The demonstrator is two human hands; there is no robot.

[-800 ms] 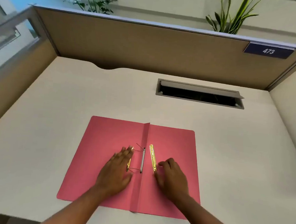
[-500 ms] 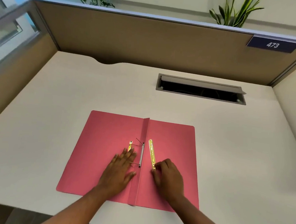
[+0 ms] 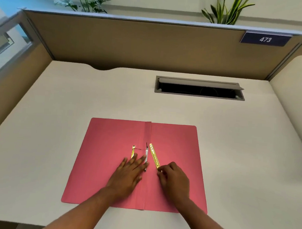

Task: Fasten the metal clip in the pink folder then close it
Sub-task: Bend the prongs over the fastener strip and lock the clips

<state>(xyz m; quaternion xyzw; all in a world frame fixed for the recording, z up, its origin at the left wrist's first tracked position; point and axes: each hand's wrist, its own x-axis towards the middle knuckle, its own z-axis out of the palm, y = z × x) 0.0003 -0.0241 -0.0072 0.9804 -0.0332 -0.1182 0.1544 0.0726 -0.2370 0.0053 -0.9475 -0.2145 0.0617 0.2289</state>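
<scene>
The worktop (image 3: 56, 125) carries one thing that matters: the folder (image 3: 107, 165), pink, lying open and flat near the front edge with its spine (image 3: 147, 132) running away from the person, so both covers are spread and the clip hardware is exposed in the middle. The left hand (image 3: 128, 173) lies palm down across the left cover, fingers spread and reaching to the spine – no grip closed on anything, just a flat press, probably to keep the folder from sliding and to steady the prongs. The right hand (image 3: 174, 178) rests on the right cover with its fingers curled, the tips pinching or touching the near end of the gold bar (image 3: 154, 155), which lies slanted just right of the spine; whether the hold is firm I cannot tell. The steel strip (image 3: 146, 152) sits along the spine, thin prongs sticking out from it, and a smaller gold piece (image 3: 133, 151) lies just left, partly under the left fingers. The clip is not yet fastened – the bar likely has to go over the prongs first, and the folder shut after that.
</scene>
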